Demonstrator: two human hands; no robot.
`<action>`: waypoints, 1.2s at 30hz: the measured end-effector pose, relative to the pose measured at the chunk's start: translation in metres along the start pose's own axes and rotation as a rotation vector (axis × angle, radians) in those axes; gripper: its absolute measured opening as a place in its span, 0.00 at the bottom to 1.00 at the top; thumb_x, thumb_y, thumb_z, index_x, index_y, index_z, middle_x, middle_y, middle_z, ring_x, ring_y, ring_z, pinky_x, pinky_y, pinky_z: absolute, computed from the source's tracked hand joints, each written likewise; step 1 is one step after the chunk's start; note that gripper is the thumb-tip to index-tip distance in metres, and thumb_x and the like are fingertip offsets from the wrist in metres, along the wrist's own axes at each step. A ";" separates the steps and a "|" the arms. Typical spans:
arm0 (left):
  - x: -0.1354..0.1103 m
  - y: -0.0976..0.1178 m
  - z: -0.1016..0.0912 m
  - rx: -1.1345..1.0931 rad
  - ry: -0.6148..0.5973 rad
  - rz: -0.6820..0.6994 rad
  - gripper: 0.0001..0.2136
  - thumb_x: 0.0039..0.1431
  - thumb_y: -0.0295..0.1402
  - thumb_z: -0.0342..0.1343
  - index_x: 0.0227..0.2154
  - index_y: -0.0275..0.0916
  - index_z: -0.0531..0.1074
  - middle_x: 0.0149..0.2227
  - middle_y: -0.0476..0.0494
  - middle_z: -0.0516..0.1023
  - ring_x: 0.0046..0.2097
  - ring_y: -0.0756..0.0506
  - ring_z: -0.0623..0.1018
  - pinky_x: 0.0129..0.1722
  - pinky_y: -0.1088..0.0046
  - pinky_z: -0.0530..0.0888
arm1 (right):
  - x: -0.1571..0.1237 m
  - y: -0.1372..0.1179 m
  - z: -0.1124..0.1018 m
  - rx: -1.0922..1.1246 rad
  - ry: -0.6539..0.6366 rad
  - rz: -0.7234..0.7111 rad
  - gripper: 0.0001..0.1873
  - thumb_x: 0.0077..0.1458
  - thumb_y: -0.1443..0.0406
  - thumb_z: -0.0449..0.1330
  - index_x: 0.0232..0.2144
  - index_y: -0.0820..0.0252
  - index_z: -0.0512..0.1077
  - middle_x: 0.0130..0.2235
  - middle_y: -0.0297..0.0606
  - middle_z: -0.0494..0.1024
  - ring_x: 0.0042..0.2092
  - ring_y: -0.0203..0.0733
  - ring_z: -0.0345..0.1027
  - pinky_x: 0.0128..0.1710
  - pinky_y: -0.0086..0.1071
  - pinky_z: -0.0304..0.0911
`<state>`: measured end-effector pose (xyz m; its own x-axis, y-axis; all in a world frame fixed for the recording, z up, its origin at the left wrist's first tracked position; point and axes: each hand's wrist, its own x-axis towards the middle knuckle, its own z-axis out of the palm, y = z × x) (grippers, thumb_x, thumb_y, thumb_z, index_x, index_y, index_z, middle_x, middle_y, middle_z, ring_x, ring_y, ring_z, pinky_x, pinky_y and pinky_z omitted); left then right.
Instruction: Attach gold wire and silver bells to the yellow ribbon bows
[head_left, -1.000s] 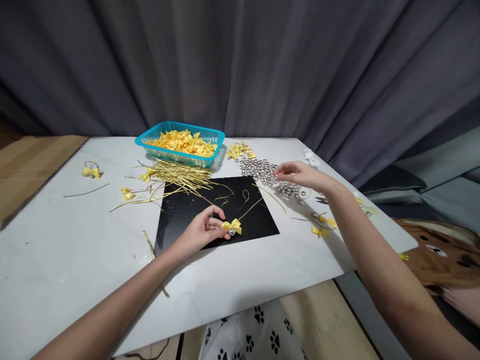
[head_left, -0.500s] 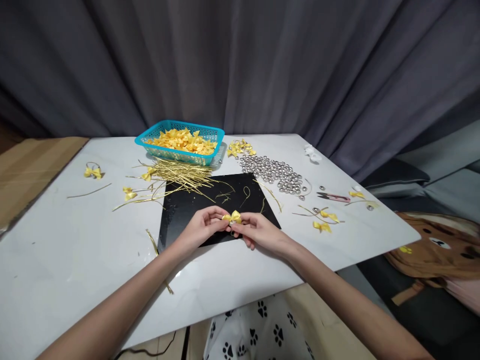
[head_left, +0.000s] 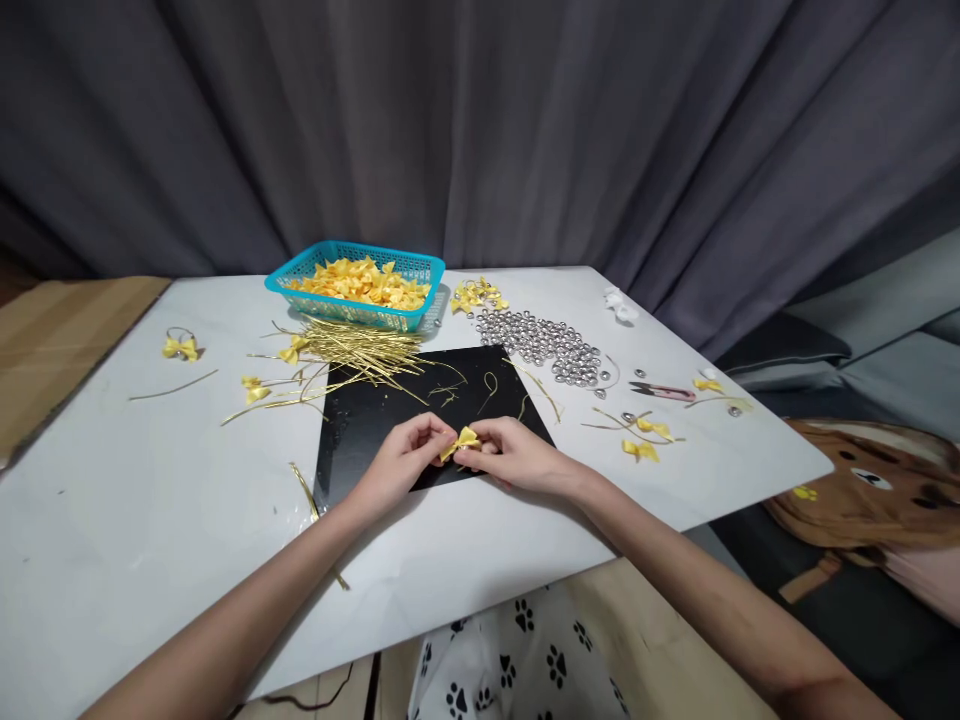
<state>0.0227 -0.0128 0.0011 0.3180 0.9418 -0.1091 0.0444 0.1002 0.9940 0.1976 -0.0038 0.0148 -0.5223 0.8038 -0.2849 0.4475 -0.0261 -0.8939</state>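
A small yellow ribbon bow [head_left: 463, 441] is pinched between my two hands, just above a black mat [head_left: 360, 440]. My left hand [head_left: 411, 455] grips the bow's left side with thumb and forefinger. From the right, my right hand [head_left: 517, 455] closes on its other side, thumb toward me. The bow is tilted, and my fingers hide part of its middle. Beyond the hands, a heap of gold cords [head_left: 360, 348] overlaps the mat's far left edge. A few short gold cord pieces lie on the mat.
A blue basket [head_left: 431, 268] of yellow bows stands at the back. Silver beads [head_left: 536, 340] spread right of centre, near a pile of beaded bows [head_left: 478, 294]. Pink-handled snips [head_left: 664, 391] and loose bows [head_left: 640, 450] lie to the right. Another bow [head_left: 180, 347] sits far left.
The bow has turned and tilted between my fingers, its left end now lower. My right fingers have curled further in behind it. The view has shifted slightly.
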 end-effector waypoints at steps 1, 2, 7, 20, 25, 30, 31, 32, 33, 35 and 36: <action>0.000 0.000 0.000 -0.003 -0.001 -0.005 0.11 0.50 0.39 0.57 0.24 0.36 0.69 0.22 0.52 0.67 0.26 0.52 0.65 0.27 0.76 0.63 | 0.001 0.000 -0.002 -0.039 0.012 -0.022 0.12 0.52 0.60 0.60 0.25 0.64 0.66 0.15 0.23 0.57 0.16 0.25 0.51 0.14 0.21 0.46; 0.001 0.000 0.000 -0.012 -0.001 -0.014 0.11 0.50 0.40 0.57 0.24 0.36 0.69 0.22 0.52 0.67 0.26 0.52 0.66 0.28 0.76 0.64 | 0.001 0.000 -0.003 -0.053 0.013 -0.040 0.13 0.52 0.60 0.60 0.24 0.64 0.66 0.16 0.23 0.58 0.16 0.24 0.51 0.14 0.21 0.45; 0.004 -0.002 -0.002 -0.112 0.012 -0.091 0.12 0.50 0.42 0.58 0.26 0.36 0.71 0.26 0.50 0.70 0.30 0.51 0.70 0.33 0.75 0.68 | 0.005 0.005 -0.004 0.185 -0.048 -0.018 0.16 0.57 0.55 0.54 0.28 0.63 0.66 0.15 0.24 0.61 0.14 0.26 0.53 0.14 0.21 0.51; 0.002 -0.006 0.000 -0.019 -0.015 -0.043 0.14 0.46 0.40 0.62 0.31 0.35 0.70 0.26 0.49 0.73 0.29 0.51 0.72 0.31 0.74 0.68 | 0.008 0.013 0.000 0.298 0.079 -0.024 0.24 0.56 0.50 0.54 0.19 0.62 0.63 0.13 0.23 0.55 0.14 0.24 0.44 0.13 0.22 0.39; 0.004 -0.001 0.001 -0.088 0.074 -0.083 0.16 0.43 0.44 0.63 0.25 0.35 0.71 0.24 0.48 0.74 0.27 0.51 0.71 0.31 0.74 0.69 | 0.004 0.006 0.002 0.406 -0.002 0.087 0.19 0.48 0.52 0.62 0.24 0.63 0.67 0.15 0.21 0.52 0.15 0.24 0.35 0.13 0.25 0.31; 0.005 -0.005 0.002 -0.088 0.109 -0.078 0.16 0.42 0.44 0.63 0.26 0.34 0.73 0.23 0.48 0.74 0.27 0.51 0.72 0.30 0.74 0.70 | -0.004 0.000 -0.006 0.503 -0.106 0.236 0.12 0.44 0.61 0.64 0.23 0.63 0.66 0.13 0.19 0.49 0.16 0.23 0.33 0.15 0.25 0.29; 0.005 -0.006 0.002 -0.083 0.110 -0.074 0.16 0.42 0.44 0.63 0.26 0.34 0.73 0.23 0.48 0.74 0.27 0.51 0.72 0.30 0.74 0.70 | -0.006 -0.001 -0.009 0.554 -0.121 0.245 0.11 0.44 0.62 0.63 0.23 0.62 0.64 0.14 0.19 0.47 0.16 0.24 0.32 0.15 0.24 0.28; 0.005 -0.006 0.002 -0.076 0.109 -0.070 0.16 0.42 0.44 0.63 0.26 0.34 0.73 0.23 0.48 0.74 0.26 0.51 0.72 0.30 0.74 0.70 | -0.007 -0.002 -0.014 0.594 -0.134 0.246 0.11 0.44 0.63 0.62 0.23 0.61 0.63 0.15 0.19 0.46 0.17 0.24 0.31 0.16 0.24 0.27; 0.005 -0.006 0.002 -0.069 0.107 -0.066 0.16 0.42 0.44 0.64 0.26 0.34 0.73 0.23 0.48 0.74 0.26 0.51 0.72 0.30 0.74 0.70 | -0.008 -0.003 -0.019 0.614 -0.140 0.239 0.11 0.44 0.64 0.62 0.23 0.61 0.62 0.16 0.19 0.45 0.18 0.24 0.30 0.16 0.24 0.27; 0.004 -0.005 0.002 -0.059 0.097 -0.065 0.15 0.42 0.43 0.64 0.25 0.34 0.72 0.22 0.48 0.73 0.25 0.51 0.71 0.29 0.74 0.70 | -0.009 -0.003 -0.030 0.565 -0.128 0.196 0.11 0.45 0.63 0.60 0.24 0.60 0.61 0.17 0.20 0.44 0.18 0.25 0.30 0.16 0.24 0.28; 0.004 -0.004 0.002 -0.054 0.085 -0.068 0.15 0.42 0.43 0.64 0.25 0.34 0.72 0.22 0.48 0.73 0.25 0.51 0.71 0.29 0.74 0.69 | -0.009 -0.003 -0.036 0.480 -0.103 0.161 0.10 0.47 0.62 0.59 0.24 0.60 0.60 0.17 0.20 0.45 0.18 0.26 0.31 0.17 0.24 0.30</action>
<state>0.0255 -0.0101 -0.0033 0.2347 0.9557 -0.1778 0.0118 0.1801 0.9836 0.2272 0.0106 0.0327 -0.5541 0.7049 -0.4428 0.1569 -0.4340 -0.8872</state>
